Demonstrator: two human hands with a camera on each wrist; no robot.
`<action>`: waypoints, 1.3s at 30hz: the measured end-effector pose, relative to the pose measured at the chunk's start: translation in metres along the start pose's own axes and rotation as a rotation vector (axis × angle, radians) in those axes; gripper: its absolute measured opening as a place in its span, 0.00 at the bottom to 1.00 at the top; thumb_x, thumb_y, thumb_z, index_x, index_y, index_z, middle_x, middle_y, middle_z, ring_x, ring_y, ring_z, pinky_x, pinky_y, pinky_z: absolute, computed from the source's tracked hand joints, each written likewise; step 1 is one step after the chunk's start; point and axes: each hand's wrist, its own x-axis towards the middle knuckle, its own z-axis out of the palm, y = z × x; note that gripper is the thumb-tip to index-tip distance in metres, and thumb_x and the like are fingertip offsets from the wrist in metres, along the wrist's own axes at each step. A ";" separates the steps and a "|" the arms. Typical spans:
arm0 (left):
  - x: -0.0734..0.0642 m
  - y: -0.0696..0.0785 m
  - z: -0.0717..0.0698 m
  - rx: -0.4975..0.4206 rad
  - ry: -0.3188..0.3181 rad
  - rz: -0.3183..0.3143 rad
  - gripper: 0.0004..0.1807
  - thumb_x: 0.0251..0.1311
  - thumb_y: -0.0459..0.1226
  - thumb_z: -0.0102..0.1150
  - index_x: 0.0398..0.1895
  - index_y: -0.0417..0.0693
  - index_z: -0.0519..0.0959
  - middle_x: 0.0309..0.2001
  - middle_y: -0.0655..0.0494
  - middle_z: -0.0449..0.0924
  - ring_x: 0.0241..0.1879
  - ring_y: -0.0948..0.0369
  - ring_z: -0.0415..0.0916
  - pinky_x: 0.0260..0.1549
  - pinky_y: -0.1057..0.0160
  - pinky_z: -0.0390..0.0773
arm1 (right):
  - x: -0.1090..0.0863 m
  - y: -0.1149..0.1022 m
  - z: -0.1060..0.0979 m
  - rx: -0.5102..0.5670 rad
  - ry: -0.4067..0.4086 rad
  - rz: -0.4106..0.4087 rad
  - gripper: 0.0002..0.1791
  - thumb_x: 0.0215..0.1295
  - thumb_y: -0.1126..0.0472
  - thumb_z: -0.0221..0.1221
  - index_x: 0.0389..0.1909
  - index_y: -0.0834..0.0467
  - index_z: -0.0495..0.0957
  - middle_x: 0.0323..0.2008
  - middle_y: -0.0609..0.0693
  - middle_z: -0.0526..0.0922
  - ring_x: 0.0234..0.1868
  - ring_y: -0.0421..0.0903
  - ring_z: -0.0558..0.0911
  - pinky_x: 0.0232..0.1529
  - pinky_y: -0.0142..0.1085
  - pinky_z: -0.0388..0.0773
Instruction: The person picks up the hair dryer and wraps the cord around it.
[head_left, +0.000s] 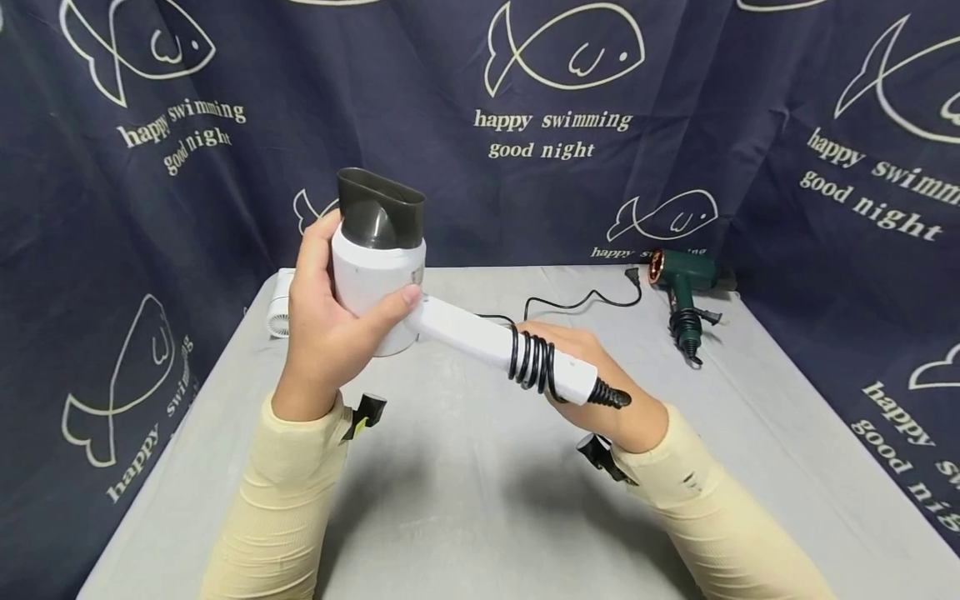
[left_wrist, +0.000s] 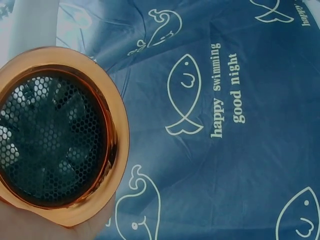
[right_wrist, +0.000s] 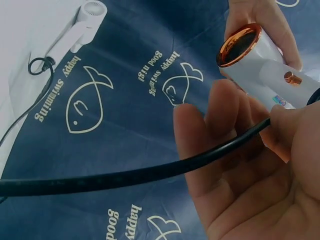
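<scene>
My left hand (head_left: 318,308) grips the barrel of a white hair dryer (head_left: 367,275), its thumb near the handle joint. A flat black nozzle (head_left: 381,212) points up from the barrel. In the left wrist view, the copper rim (left_wrist: 117,150) surrounds a honeycomb mesh grille. Black power cord (head_left: 532,360) is wound in several coils around the handle. Behind that handle is my right hand (head_left: 611,371), partly hidden. The right wrist view shows the cord (right_wrist: 125,177) crossing its fingers and passing under the thumb, which holds it.
A dark green hair dryer (head_left: 690,271), cord wrapped on its handle, lies at the grey table's (head_left: 465,467) back right. A black plug (head_left: 632,273) with trailing cord lies beside it. Another white dryer (head_left: 278,317) is partly hidden behind my left hand. Dark blue fish-print curtains (head_left: 420,100) enclose the table.
</scene>
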 end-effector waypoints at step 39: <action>0.004 -0.003 -0.008 0.438 0.238 -0.079 0.44 0.41 0.39 0.80 0.67 0.50 0.74 0.54 0.54 0.80 0.47 0.61 0.76 0.42 0.60 0.74 | -0.003 -0.033 0.002 -0.405 -0.119 0.018 0.08 0.75 0.58 0.56 0.48 0.55 0.78 0.28 0.38 0.74 0.27 0.33 0.71 0.32 0.32 0.76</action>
